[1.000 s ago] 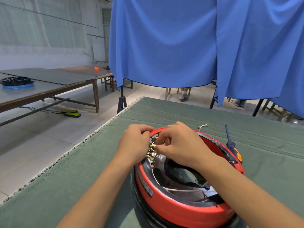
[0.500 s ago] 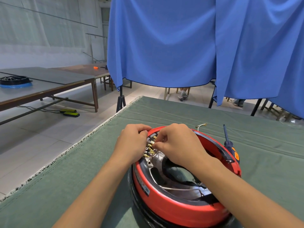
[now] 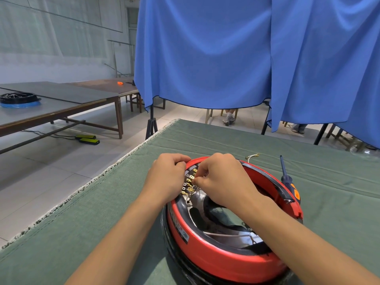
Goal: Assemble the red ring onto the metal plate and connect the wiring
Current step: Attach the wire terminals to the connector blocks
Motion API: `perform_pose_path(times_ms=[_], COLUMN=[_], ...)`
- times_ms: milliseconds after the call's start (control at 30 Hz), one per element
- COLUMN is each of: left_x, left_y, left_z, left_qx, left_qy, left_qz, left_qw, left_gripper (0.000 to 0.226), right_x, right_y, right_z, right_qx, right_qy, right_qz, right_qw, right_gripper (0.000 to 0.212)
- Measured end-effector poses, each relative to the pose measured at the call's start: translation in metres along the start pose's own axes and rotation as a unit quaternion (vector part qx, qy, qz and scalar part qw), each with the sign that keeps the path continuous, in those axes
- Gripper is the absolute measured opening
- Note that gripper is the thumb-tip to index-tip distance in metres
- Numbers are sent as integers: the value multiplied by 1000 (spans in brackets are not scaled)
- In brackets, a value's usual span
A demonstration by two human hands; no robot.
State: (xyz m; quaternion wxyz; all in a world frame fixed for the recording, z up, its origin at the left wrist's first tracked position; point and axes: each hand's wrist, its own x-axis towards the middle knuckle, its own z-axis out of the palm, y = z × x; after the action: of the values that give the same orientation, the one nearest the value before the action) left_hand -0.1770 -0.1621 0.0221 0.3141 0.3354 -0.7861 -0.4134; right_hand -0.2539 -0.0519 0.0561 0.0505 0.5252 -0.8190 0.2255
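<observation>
Surroundings: a screwdriver [image 3: 287, 179] with a blue-and-orange handle is lying on the green cloth [image 3: 102, 212] just beside the red ring [image 3: 216, 258], on its right, tip pointing away from the person. A loose wire end [image 3: 252, 155] is lying on the cloth just beyond the ring's far edge. A blue curtain [image 3: 205, 58] is hanging well beyond the ring.
Obstructions: the right hand and forearm are covering much of the ring's interior.
Red ring: sitting on the cloth, stacked on a black rim, opening facing up; metal plate [image 3: 198, 199] partly showing inside.
Terminals: a row of brass connectors [image 3: 188, 183] is running along the ring's inner far-left wall.
Left hand [image 3: 167, 177]: curling over the ring's far-left rim, gripping it.
Right hand [image 3: 222, 182]: fingers bunched at the connectors; what they are pinching cannot be told.
</observation>
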Motion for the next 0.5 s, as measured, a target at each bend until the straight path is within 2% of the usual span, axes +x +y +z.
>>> perform_pose_path(times_ms=[333, 500], left_x=[-2, -3], left_y=[2, 1], left_z=[0, 1], left_qx=[-1, 9], left_qy=[1, 70], left_qz=[-6, -46], left_qw=[1000, 996], left_gripper=[29, 10], right_x=[0, -1], right_y=[-1, 2], right_z=[0, -1], right_qx=[-8, -18], right_qy=[-1, -3], right_qz=[-8, -23], right_qw=[1000, 1000], right_gripper=[12, 13])
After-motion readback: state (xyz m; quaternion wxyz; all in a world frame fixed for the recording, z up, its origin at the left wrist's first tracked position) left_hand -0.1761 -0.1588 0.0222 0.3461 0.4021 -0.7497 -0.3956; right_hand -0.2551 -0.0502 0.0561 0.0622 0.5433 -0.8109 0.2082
